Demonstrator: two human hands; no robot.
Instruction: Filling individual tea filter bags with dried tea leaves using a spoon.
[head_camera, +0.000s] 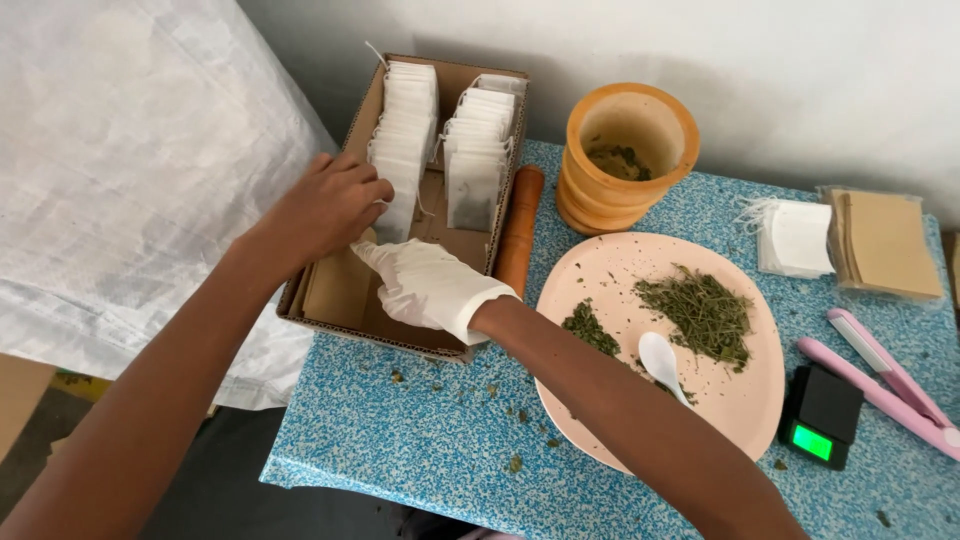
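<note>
An open cardboard box (322, 312) on the table's left holds two rows of white filled tea bags (478, 140) standing on edge. My bare left hand (325, 205) reaches into the box and pinches the front bag of the left row (400, 190). In a white glove, my right hand (428, 283) lies inside the box just below it, fingers pointing toward that same bag; whether it grips anything I cannot tell.
A wooden pestle (520, 230) lies beside the box. A wooden mortar (625, 150) stands behind a pink plate (740, 400) bearing dried herbs (700, 312) and a white spoon (660, 362). At right: empty bags (795, 237), brown packets (885, 245), small scale (822, 415), pink sealer (885, 375).
</note>
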